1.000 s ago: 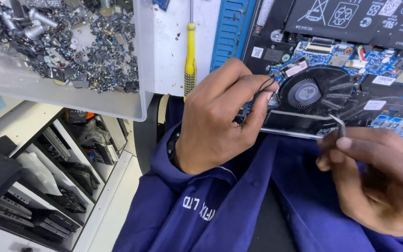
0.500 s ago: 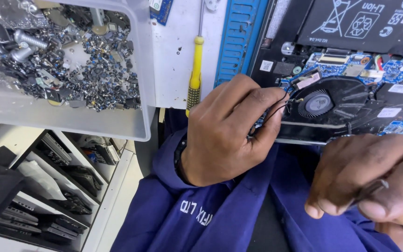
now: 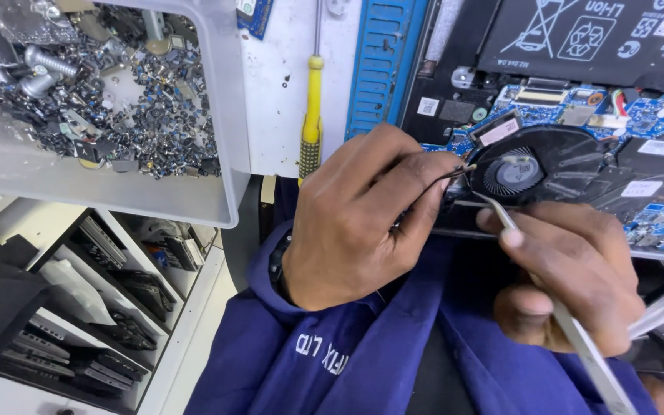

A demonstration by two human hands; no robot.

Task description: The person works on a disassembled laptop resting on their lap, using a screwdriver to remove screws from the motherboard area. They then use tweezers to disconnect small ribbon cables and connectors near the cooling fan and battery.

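Left hand [image 3: 355, 223] pinching thin black wire [image 3: 443, 178] just left of cooling fan [image 3: 520, 170]; right hand [image 3: 570, 269] gripping metal tweezers [image 3: 578, 338], tips touching fan's lower-left edge.

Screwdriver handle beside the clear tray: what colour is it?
Yellow, the screwdriver handle, seen in the head view.

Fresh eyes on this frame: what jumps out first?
The opened laptop with its bare blue circuit board and round black cooling fan at upper right. Just below it, the left hand pinches thin dark wires beside the fan, while the right hand aims slim metal tweezers at the fan's edge. At upper left, a clear plastic bin holds a heap of small screws and metal scraps; a yellow-handled screwdriver lies beside it.
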